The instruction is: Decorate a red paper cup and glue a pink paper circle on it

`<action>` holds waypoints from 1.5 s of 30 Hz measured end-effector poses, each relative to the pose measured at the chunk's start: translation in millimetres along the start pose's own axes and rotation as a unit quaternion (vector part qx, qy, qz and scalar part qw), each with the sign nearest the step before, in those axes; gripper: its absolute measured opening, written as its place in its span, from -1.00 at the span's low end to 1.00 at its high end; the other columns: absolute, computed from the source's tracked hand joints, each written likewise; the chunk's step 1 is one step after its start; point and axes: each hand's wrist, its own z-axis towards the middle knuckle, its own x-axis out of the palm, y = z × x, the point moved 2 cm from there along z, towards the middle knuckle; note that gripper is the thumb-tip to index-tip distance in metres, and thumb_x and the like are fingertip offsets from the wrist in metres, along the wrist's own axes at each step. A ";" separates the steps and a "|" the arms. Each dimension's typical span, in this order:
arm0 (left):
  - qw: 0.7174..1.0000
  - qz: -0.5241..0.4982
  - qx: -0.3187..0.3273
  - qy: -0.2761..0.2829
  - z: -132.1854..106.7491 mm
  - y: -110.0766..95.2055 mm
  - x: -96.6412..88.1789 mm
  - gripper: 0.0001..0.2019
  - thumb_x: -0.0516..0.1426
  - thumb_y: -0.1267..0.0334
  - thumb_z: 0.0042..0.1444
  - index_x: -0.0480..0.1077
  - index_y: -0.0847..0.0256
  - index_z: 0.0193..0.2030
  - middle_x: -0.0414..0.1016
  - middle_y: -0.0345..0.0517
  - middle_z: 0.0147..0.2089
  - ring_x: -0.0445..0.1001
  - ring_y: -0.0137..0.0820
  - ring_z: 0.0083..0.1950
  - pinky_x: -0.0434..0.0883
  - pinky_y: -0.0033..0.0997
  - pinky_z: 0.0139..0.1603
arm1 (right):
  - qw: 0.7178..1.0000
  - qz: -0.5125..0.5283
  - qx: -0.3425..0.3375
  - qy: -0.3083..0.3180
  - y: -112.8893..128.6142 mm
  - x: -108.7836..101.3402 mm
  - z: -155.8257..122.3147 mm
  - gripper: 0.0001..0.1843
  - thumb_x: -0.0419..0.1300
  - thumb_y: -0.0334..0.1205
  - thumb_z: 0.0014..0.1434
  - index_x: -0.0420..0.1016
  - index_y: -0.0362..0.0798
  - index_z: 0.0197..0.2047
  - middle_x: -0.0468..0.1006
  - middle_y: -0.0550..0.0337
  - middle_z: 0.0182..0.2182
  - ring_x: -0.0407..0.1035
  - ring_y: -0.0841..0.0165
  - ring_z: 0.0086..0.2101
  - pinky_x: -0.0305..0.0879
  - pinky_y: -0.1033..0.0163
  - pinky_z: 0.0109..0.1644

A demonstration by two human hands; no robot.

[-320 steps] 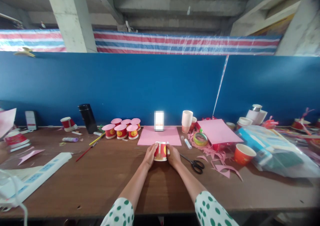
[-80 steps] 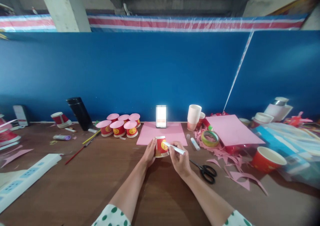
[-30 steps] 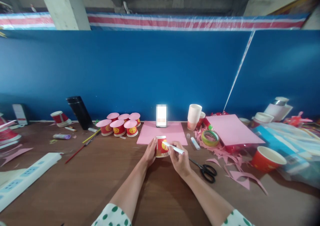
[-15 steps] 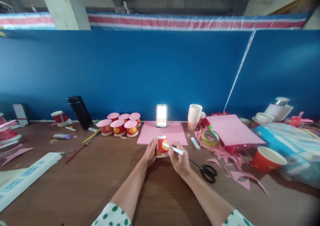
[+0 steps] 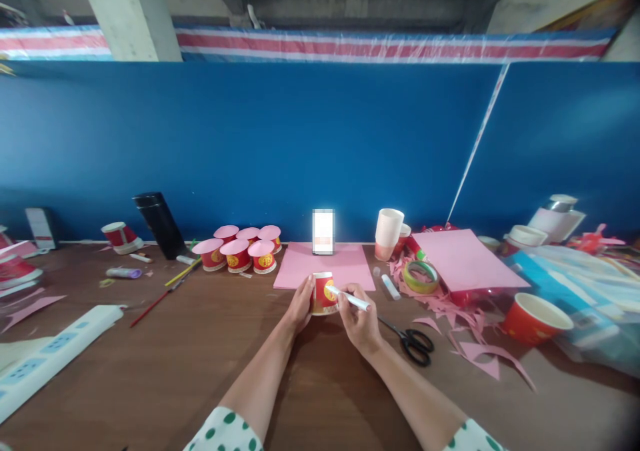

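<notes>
A small red paper cup [image 5: 323, 293] with a yellow emblem stands upside down on the wooden table [image 5: 210, 364], at the near edge of a pink paper sheet [image 5: 325, 266]. My left hand [image 5: 300, 304] is closed around the cup's left side. My right hand [image 5: 359, 318] pinches a white pen [image 5: 350, 298] whose tip touches the cup's right side. Black scissors [image 5: 413, 341] lie just right of my right hand.
Several upside-down red cups with pink tops [image 5: 240, 251] stand at the left back. A lit phone [image 5: 323, 231], white cups [image 5: 389, 230], tape roll [image 5: 419, 275], glue stick [image 5: 390, 286], pink scraps [image 5: 480, 358], an open red cup [image 5: 535, 318] and a power strip [image 5: 50, 358] surround the work spot.
Hardly anything moved in the last second: both hands stay on the cup and the pen. About ten seconds ago both hands held the cup without the pen.
</notes>
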 end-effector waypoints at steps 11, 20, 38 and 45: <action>1.000 -0.001 -0.002 -0.010 -0.3 -0.9 1.4 -0.60 0.14 -0.05 -0.01 0.36 0.31 -0.27 0.47 -0.09 -0.40 0.47 -0.36 -0.37 0.39 -0.35 -0.25 | 0.999 -0.024 -0.029 0.002 3.6 -1.0 1.7 -0.88 -0.03 -0.28 0.22 0.30 -0.09 -0.26 0.40 0.16 -0.41 0.33 0.41 -0.44 0.27 0.35 -0.34; 1.000 -0.005 -0.006 -0.012 -1.2 -3.2 3.5 -0.61 0.14 -0.05 -0.01 0.35 0.31 -0.28 0.47 -0.10 -0.40 0.47 -0.38 -0.38 0.39 -0.35 -0.25 | 1.000 -0.018 -0.021 -0.003 2.6 -0.6 1.1 -0.90 -0.01 -0.29 0.21 0.29 -0.08 -0.30 0.38 0.19 -0.45 0.31 0.42 -0.47 0.25 0.35 -0.36; 1.000 -0.008 -0.015 -0.009 -1.9 -3.1 3.2 -0.60 0.14 -0.04 0.00 0.38 0.32 -0.27 0.47 -0.10 -0.41 0.46 -0.40 -0.39 0.38 -0.38 -0.27 | 0.999 -0.023 -0.028 0.001 1.6 0.0 0.0 -0.89 -0.01 -0.29 0.22 0.32 -0.07 -0.23 0.43 0.15 -0.39 0.34 0.40 -0.41 0.27 0.34 -0.32; 1.000 -0.004 -0.006 -0.009 -1.1 -2.1 2.5 -0.60 0.15 -0.05 -0.03 0.37 0.31 -0.29 0.46 -0.12 -0.44 0.46 -0.38 -0.41 0.38 -0.36 -0.28 | 0.998 -0.040 -0.042 -0.003 5.2 -0.9 1.4 -0.90 0.00 -0.30 0.21 0.31 -0.08 -0.28 0.40 0.17 -0.43 0.33 0.40 -0.44 0.26 0.34 -0.33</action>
